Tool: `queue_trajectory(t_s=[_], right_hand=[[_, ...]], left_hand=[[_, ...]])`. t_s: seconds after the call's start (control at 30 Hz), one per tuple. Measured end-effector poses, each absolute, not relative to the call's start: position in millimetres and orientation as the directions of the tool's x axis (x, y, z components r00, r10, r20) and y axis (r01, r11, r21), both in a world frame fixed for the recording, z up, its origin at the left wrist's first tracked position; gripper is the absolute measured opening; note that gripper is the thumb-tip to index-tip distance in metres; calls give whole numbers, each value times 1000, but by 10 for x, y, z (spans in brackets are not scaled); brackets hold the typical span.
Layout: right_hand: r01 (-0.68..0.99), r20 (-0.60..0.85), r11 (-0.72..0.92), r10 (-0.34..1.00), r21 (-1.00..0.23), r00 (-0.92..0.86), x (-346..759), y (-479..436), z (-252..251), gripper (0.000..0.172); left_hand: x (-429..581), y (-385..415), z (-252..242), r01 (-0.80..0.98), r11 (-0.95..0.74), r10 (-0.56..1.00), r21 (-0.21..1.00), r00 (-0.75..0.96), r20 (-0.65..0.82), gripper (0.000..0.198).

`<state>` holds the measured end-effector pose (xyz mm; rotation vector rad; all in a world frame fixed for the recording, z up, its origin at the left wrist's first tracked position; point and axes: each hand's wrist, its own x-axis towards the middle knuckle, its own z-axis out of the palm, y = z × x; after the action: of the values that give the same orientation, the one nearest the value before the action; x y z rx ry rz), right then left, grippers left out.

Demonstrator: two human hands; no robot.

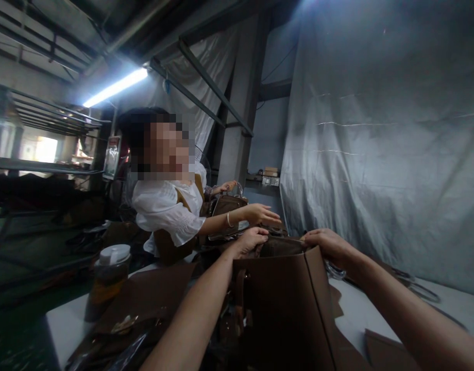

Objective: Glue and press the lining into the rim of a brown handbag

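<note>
A brown handbag (283,299) stands upright in front of me, its top opening facing up and away. My left hand (253,241) is closed on the bag's far left rim, thumb and fingers pinched together. At the right end of the opening, my right hand (325,245) grips the rim with its fingers bent over the edge. A handle (240,296) with metal fittings hangs down the bag's left side. The dark lining (281,246) shows between my hands. Most of the bag's inside is hidden from view.
Across the table (347,330) a co-worker in a white blouse (163,206) reaches a hand (262,213) toward my bag; another brown bag (226,204) is by their other hand. A lidded drink bottle (108,281) stands at left, beside brown bag pieces (159,288). Silvery sheeting (376,154) hangs at right.
</note>
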<state>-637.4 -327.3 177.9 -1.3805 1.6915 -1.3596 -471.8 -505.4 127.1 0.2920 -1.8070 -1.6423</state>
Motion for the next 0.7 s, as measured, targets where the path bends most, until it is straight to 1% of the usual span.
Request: queue_trajectory(t_s=[0.07, 0.23, 0.33, 0.4, 0.47, 0.57, 0.63, 0.7], right_hand=[[-384, 187, -56, -931, -922, -313, -6381, -3261, 1794, 15], [-378, 204, -86, -937, -922, -284, -6343, -3167, 1861, 14], [-379, 214, -95, -934, -920, -286, -6275, -3020, 1952, 12], [-377, 217, -96, -931, -921, -293, -6211, -2879, 2032, 13], [-391, 216, -94, -935, -916, -281, -6138, -2716, 2112, 14], [-442, 230, -115, -949, -890, -217, -6034, -2458, 2210, 16], [-468, 250, -144, -953, -872, -172, -5978, -2289, 2256, 17], [-472, 265, -170, -954, -865, -143, -5937, -2123, 2290, 18]], left_hand=[[-4731, -5079, 1266, 268, 177, -594, 947, -738, 320, 27], [-4667, -5032, 1321, 284, 146, -555, 948, -770, 316, 39], [-4556, -4903, 1459, 281, 131, -518, 951, -798, 308, 41], [-4470, -4767, 1607, 274, 150, -474, 950, -824, 312, 40], [-4391, -4581, 1789, 250, 237, -402, 939, -854, 329, 40], [-4307, -4210, 2066, 172, 462, -264, 870, -910, 320, 40], [-4278, -3920, 2216, 113, 574, -163, 811, -955, 248, 40], [-4258, -3624, 2328, 59, 668, -111, 742, -978, 177, 38]])
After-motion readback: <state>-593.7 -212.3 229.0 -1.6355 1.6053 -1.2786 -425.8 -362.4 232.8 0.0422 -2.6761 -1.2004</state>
